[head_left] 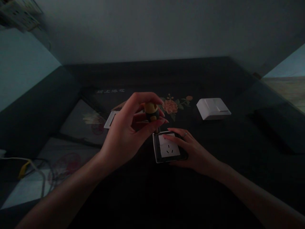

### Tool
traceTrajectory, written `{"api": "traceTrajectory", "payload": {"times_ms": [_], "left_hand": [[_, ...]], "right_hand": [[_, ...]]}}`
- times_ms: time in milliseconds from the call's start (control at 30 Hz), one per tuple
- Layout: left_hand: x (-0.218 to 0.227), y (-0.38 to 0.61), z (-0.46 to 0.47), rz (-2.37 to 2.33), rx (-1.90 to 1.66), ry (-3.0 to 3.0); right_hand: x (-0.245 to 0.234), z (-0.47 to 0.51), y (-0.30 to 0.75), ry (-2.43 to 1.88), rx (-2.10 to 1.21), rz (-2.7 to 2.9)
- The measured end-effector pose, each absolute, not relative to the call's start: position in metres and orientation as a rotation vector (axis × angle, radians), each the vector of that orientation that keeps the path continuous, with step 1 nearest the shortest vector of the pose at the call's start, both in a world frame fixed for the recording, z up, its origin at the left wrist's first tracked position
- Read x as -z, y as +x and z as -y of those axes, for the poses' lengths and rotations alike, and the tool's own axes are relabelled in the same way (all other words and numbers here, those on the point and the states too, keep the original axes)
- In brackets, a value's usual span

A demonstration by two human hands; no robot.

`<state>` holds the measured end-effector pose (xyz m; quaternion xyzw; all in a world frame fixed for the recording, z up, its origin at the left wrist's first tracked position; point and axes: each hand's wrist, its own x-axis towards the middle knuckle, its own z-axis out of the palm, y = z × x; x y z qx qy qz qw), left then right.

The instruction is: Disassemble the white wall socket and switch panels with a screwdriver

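My left hand (pixel 138 122) is closed around the yellow and black handle of a short screwdriver (pixel 152 111), held upright. Its lower end meets the upper left corner of a wall socket (pixel 169 149), a white face with slots set in a dark frame with a white rim. From the right, my right hand (pixel 188 144) grips the socket, fingers lying over its top and face, the thumb side low at its edge. A white cover frame (pixel 111 119) lies partly hidden behind my left hand. The exact contact of the screwdriver tip is too dark to make out.
A white switch box (pixel 213 108) stands at the right on the dark table (pixel 202 190), which bears a printed flower (pixel 170 106). At the left lie cables with a yellow tag (pixel 23 169). A dark flat object (pixel 281 127) is at the far right. A wall rises behind.
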<state>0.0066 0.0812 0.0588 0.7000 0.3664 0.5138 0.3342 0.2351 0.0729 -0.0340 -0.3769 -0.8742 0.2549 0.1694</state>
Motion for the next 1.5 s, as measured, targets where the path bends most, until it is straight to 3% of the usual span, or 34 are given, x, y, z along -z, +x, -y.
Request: {"api": "traceTrajectory", "payload": {"times_ms": [900,1267,1500], "left_hand": [[-0.055,0.007,-0.081,-0.988,-1.299,1.896],[-0.075,-0.016,-0.078,-0.949,-1.064,2.14],[-0.07,-0.01,-0.079,-1.009,-1.254,2.269]], "right_hand": [[0.031,-0.072,0.235,-1.086,-0.712,2.499],[0.032,-0.073,0.236,-1.079,-0.732,2.482],[0.033,-0.074,0.235,-1.066,-0.709,2.505]]}}
